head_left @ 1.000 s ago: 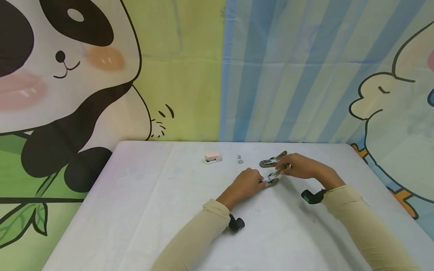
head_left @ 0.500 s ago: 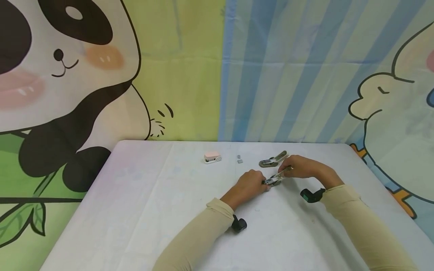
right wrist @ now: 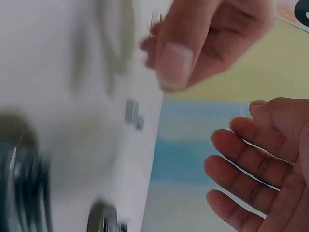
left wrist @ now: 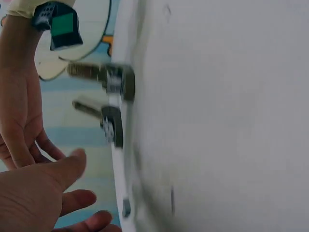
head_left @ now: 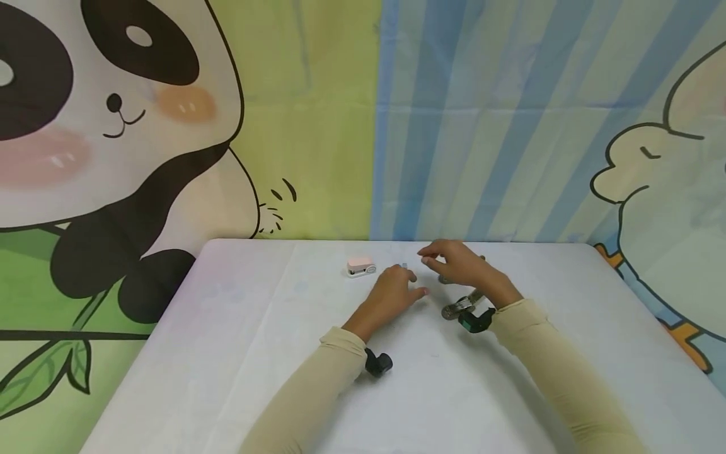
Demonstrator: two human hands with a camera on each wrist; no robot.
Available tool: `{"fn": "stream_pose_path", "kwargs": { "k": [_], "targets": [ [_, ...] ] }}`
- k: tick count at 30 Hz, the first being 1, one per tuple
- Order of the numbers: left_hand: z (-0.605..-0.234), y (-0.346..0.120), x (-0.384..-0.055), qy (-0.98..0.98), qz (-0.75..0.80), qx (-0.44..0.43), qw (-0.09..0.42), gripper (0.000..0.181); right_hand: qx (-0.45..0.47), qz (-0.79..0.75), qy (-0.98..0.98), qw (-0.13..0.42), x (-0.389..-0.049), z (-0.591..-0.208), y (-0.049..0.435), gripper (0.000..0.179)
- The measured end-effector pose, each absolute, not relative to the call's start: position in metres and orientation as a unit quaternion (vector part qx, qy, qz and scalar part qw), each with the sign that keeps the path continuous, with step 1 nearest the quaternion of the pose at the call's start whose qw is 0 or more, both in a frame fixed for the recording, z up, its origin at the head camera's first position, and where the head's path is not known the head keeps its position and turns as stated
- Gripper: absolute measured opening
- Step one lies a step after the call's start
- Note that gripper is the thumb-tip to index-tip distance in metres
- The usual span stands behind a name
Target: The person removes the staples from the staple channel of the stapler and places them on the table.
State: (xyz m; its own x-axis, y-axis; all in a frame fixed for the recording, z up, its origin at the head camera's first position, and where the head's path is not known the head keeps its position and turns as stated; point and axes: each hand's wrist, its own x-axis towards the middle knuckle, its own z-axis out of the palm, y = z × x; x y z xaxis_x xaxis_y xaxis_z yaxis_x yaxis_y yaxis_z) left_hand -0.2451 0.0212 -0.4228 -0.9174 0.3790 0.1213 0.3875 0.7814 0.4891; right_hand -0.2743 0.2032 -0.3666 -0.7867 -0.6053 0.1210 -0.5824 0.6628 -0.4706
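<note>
My left hand hovers over the table with thumb and fingers spread apart, nothing between them. Right at its fingertips is a small grey staple strip; the right wrist view shows two such strips. Facing it, my right hand is also empty, fingers relaxed and bent a little. Below the right wrist lies an opened olive-grey stapler, its upper arm raised. A second opened stapler lies farther back, mostly hidden behind the right hand in the head view.
A small pink and white stapler stands left of the left hand. The white-covered table ends at a patterned cloth backdrop. Each wrist carries a black camera.
Both hands have let go of the nearer stapler, which now lies on the table. They have moved left and away toward the grey staple strips.
</note>
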Motion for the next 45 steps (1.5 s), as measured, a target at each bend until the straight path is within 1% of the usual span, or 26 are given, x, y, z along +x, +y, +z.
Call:
{"fn": "stream_pose_path", "kwargs": {
  "k": [5,9,11,14,16,19,21,23,28,32,37,40,45],
  "targets": [
    [-0.416,-0.011,-0.259,-0.959,-0.215,-0.174,0.069,0.034,-0.325,-0.276,0.903,0.055,-0.292,-0.382,0.17,0.03],
    [-0.416,-0.037,-0.268,-0.973,-0.178,-0.108,0.099,0.033,-0.323,-0.305,0.893,0.076,-0.31,-0.396,0.149,0.033],
    [-0.42,-0.049,-0.271,-0.979,-0.165,-0.07,0.095,0.039,-0.324,-0.309,0.89,0.083,-0.316,-0.403,0.138,0.036],
    [-0.428,-0.064,-0.273,-0.983,-0.17,-0.025,0.067,0.051,-0.329,-0.303,0.889,0.097,-0.319,-0.411,0.122,0.041],
    [-0.434,-0.072,-0.274,-0.981,-0.185,-0.012,0.047,0.051,-0.337,-0.29,0.89,0.105,-0.319,-0.414,0.111,0.043],
    [-0.44,-0.08,-0.275,-0.975,-0.219,-0.023,0.034,0.038,-0.352,-0.263,0.892,0.108,-0.317,-0.416,0.097,0.043],
    [-0.441,-0.083,-0.276,-0.967,-0.25,-0.038,0.043,0.029,-0.355,-0.258,0.892,0.106,-0.316,-0.415,0.09,0.041],
    [-0.441,-0.086,-0.276,-0.957,-0.281,-0.05,0.05,0.024,-0.36,-0.257,0.891,0.102,-0.316,-0.414,0.086,0.039],
    [-0.435,-0.091,-0.273,-0.927,-0.363,-0.077,0.052,0.024,-0.368,-0.269,0.884,0.099,-0.316,-0.409,0.084,0.028],
    [-0.433,-0.093,-0.27,-0.914,-0.386,-0.11,0.049,0.022,-0.371,-0.275,0.88,0.112,-0.314,-0.405,0.087,0.022],
    [-0.433,-0.097,-0.267,-0.91,-0.389,-0.142,0.037,0.019,-0.389,-0.267,0.872,0.129,-0.311,-0.401,0.089,0.025],
    [-0.432,-0.098,-0.265,-0.909,-0.387,-0.153,0.023,0.021,-0.392,-0.255,0.872,0.142,-0.308,-0.399,0.09,0.027],
    [-0.428,-0.099,-0.262,-0.906,-0.389,-0.164,-0.018,0.02,-0.392,-0.222,0.879,0.154,-0.299,-0.394,0.091,0.029]
  ]
}}
